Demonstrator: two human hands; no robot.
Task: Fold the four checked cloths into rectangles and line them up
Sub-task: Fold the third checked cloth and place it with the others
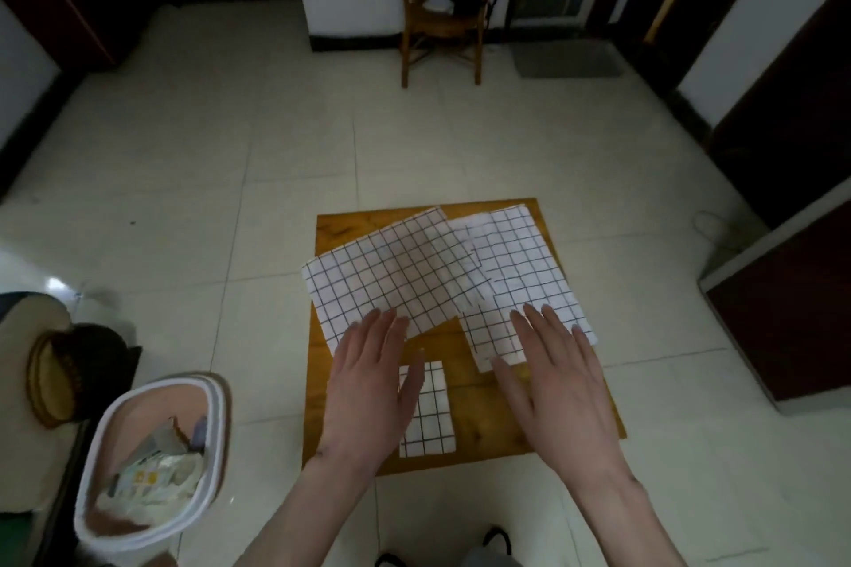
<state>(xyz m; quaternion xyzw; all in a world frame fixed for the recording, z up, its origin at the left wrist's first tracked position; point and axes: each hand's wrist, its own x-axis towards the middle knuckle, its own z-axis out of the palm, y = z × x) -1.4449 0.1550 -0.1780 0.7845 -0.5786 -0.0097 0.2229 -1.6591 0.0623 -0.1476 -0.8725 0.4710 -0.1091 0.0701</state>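
Observation:
A low wooden board [488, 419] lies on the tiled floor. An unfolded white checked cloth [391, 272] lies skewed on its far left part, overhanging the left edge. Another spread checked cloth [525, 272] lies on the right, its left edge under the first. A small folded checked rectangle [430, 410] sits near the front of the board. My left hand [368, 387] hovers flat, fingers apart, over the near edge of the skewed cloth and partly covers the folded rectangle. Flat too, my right hand [552, 378] is over the near corner of the right cloth. Neither hand grips anything.
A white basket [152, 465] holding packets stands on the floor at the front left. Beside it lies a dark round object [78, 368]. A wooden chair [442, 9] stands at the far wall, a grey mat [568, 60] to its right. Dark furniture [778, 304] borders the right.

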